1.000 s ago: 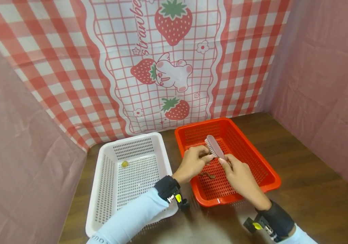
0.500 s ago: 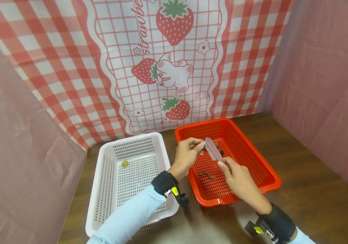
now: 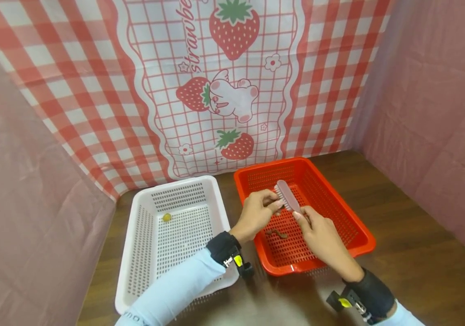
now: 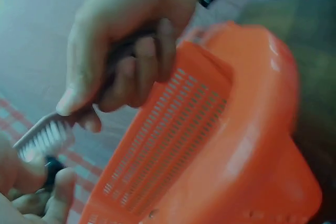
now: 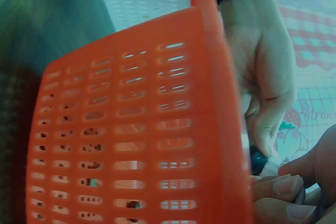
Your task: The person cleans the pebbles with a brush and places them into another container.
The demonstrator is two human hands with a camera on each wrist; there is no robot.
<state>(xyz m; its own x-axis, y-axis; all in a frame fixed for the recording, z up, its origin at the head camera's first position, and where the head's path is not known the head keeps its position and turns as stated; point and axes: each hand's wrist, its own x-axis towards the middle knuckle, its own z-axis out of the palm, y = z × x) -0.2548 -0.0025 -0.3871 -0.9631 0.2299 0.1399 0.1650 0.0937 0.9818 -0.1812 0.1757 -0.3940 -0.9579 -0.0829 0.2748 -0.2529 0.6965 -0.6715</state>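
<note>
My right hand (image 3: 323, 236) grips the handle of a pink brush (image 3: 288, 195) with white bristles, its head tilted up over the red basket (image 3: 363, 242). Facing it, my left hand (image 3: 254, 213) pinches a small dark, shiny piece (image 4: 53, 169) between thumb and fingers, close against the bristles (image 4: 48, 139). What that piece is cannot be made out; fingers cover most of it. A small brown, twisted piece (image 3: 277, 234) lies on the red basket's floor below the hands.
On the left stands a white perforated basket (image 3: 134, 244) with a small round yellow thing (image 3: 167, 218) inside. Both baskets rest on a brown wooden table (image 3: 416, 253). A red-checked strawberry cloth (image 3: 232, 99) hangs behind, with pink cloth (image 3: 432, 113) at the sides.
My left hand lifted away to the upper left half a second ago and is now back lower at the bristles. The brush head dipped, then rose again.
</note>
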